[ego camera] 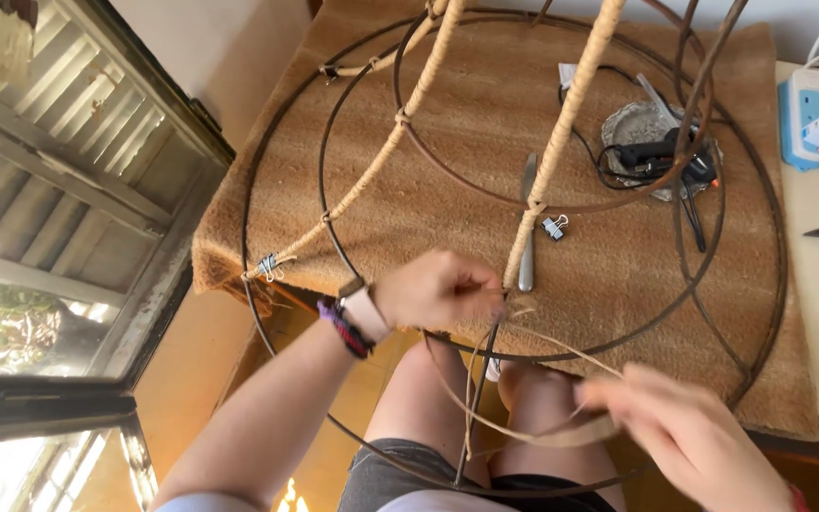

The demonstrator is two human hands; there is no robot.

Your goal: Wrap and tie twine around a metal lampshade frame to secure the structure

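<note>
Rattan strip (523,431) runs in a loose loop between both hands, out over the person's knees, just off the near edge of the brown mat (447,180). It leads up to the wire frame (286,190), a big domed lamp-shade skeleton of rusty rings and ribs resting on that mat. Left hand (438,289) is closed at the end of the wrapping on one rib (561,123), fingers pressed together, pinching the strip against the wire right where the pale binding stops. Right hand (684,427) is blurred with motion, fingers curled around the free length, drawing it out to the side; exactly how tight that grasp is I cannot tell.

To my eye the turn goes well if the left pinch holds the last coil firm while the right keeps even tension, so each wrap lies touching the one before with no bare wire showing. Keep the strip flat, not twisted, as it comes round the rib.

A second rib (381,156) is already bound, with a small clip (267,265) near its lower end and another clip (554,228) beside the working rib. A table knife (527,218) lies on the mat just above the left hand, a glue gun (661,156) sits on a dish further back, well apart
</note>
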